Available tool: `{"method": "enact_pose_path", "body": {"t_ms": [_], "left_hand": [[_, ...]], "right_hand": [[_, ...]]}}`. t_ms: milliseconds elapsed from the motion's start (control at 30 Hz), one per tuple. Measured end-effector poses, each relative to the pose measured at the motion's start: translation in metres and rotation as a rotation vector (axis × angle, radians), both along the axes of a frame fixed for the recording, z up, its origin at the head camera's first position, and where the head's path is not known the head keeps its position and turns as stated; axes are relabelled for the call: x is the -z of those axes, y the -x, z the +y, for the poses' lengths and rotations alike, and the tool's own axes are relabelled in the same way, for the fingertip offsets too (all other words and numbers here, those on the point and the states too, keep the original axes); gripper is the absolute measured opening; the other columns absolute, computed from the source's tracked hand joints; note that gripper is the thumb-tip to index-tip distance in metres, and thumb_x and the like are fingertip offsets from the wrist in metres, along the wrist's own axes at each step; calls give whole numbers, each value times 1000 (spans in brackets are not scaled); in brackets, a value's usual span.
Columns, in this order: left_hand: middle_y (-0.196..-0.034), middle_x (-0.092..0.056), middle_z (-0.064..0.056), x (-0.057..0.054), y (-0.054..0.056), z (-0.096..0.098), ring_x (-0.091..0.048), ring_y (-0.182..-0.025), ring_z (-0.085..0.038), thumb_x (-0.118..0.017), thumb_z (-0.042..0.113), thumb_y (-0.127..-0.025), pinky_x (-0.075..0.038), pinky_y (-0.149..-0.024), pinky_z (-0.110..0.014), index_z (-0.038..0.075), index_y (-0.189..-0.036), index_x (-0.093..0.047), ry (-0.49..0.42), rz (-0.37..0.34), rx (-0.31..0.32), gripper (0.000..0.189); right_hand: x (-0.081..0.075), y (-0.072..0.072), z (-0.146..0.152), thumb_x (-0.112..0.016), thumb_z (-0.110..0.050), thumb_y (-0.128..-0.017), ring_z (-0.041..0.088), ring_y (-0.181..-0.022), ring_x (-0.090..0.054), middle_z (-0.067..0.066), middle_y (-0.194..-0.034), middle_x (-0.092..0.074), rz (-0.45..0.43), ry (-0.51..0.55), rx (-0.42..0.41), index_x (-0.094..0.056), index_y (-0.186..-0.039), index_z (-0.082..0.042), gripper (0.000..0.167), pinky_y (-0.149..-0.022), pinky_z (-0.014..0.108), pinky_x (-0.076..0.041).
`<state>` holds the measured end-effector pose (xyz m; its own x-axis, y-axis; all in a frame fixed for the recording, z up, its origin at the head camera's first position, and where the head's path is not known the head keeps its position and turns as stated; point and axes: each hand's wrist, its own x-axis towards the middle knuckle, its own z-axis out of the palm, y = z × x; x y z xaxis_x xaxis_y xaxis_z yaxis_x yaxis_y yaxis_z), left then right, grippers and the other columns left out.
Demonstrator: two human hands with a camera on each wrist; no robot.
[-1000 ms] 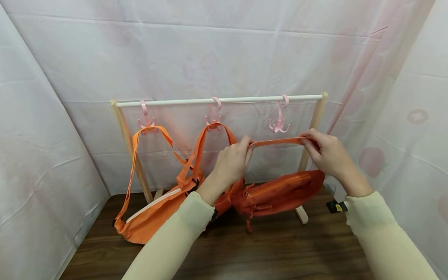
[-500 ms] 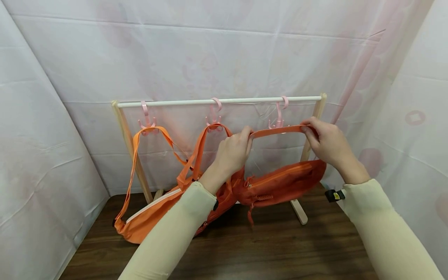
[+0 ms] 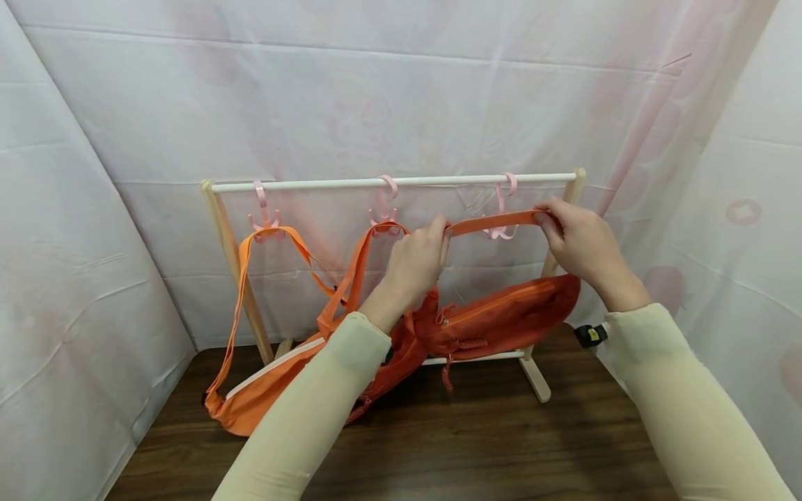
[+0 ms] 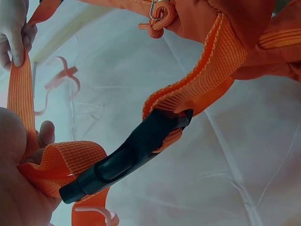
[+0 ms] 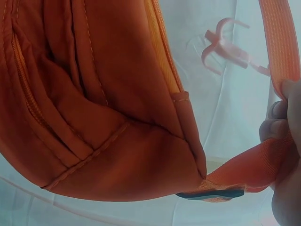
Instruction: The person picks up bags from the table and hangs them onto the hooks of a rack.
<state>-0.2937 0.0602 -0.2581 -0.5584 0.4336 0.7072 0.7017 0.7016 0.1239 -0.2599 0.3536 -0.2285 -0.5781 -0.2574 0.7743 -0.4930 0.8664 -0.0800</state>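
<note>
My left hand (image 3: 413, 261) and right hand (image 3: 579, 240) pinch the orange strap (image 3: 491, 223) of a dark-orange sling bag (image 3: 501, 320), keeping a stretch of it taut between them. The bag hangs tilted below, its right end higher. In the head view the strap crosses in front of the right-hand pink hook (image 3: 510, 184), whose prongs show beneath it. A black buckle (image 4: 122, 157) on the strap hangs beside my left palm in the left wrist view. In the right wrist view, the bag's rounded end (image 5: 136, 165) fills the left, and the hook (image 5: 225, 47) stands behind.
A white rail (image 3: 301, 184) on a wooden stand (image 3: 241, 278) carries more pink hooks. On the left hook (image 3: 262, 205) hangs a light-orange bag (image 3: 269, 390); on the middle hook (image 3: 383, 202), another orange bag's strap (image 3: 357, 268). Both bags sit low over the brown table (image 3: 476, 445).
Both hands have risen, lifting the strap and bag with them. The strap, formerly below the right hook, now overlaps it. The lower white bar has come into view under the bag.
</note>
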Motion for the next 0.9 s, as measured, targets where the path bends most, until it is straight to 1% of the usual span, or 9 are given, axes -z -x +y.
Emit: {"method": "enact_pose_path", "body": {"t_ms": [67, 200, 400, 533, 733, 900], "left_hand": [[-68, -54, -2, 0, 3, 1, -54, -51, -22, -48, 25, -115, -46, -47, -35, 8, -114, -56, -3, -2, -6, 19], [-70, -56, -2, -1, 8, 2, -55, -52, -22, -47, 27, -115, -46, -48, -36, 9, -117, -57, -11, -14, -20, 21], [-70, -57, -1, -5, 14, 6, -55, -52, -21, -43, 30, -116, -44, -47, -35, 11, -120, -57, -9, -38, -38, 24], [-73, -61, -3, -7, 18, 9, -59, -55, -23, -41, 31, -117, -46, -49, -37, 12, -121, -57, -14, -52, -55, 25], [-81, -69, -7, -7, 24, 12, -67, -64, -30, -42, 32, -116, -51, -53, -43, 13, -120, -58, -20, -60, -86, 26], [-83, -70, -7, -5, 27, 15, -68, -66, -31, -42, 32, -116, -52, -54, -45, 13, -120, -58, -18, -62, -88, 25]], "right_hand": [[-1, 2, 0, -64, -14, -108, 22, -62, -50, 10, -90, -72, -7, 0, 8, -71, -119, -10, 14, -60, 42, -39], [-2, 6, 1, -63, -16, -108, 22, -62, -50, 11, -92, -73, -18, 2, 23, -71, -121, -11, 16, -59, 44, -39], [-2, 13, 2, -61, -19, -110, 25, -63, -53, 12, -93, -73, -30, 12, 49, -71, -121, -11, 17, -61, 45, -40], [-2, 17, 3, -60, -21, -110, 28, -65, -55, 13, -94, -73, -45, 20, 63, -71, -122, -11, 19, -63, 46, -41], [0, 20, 4, -58, -22, -111, 28, -65, -54, 13, -94, -72, -76, 28, 78, -70, -124, -11, 20, -62, 45, -41], [3, 21, 4, -57, -24, -111, 28, -64, -53, 12, -92, -71, -99, 37, 83, -69, -123, -13, 20, -60, 44, -40]]}}
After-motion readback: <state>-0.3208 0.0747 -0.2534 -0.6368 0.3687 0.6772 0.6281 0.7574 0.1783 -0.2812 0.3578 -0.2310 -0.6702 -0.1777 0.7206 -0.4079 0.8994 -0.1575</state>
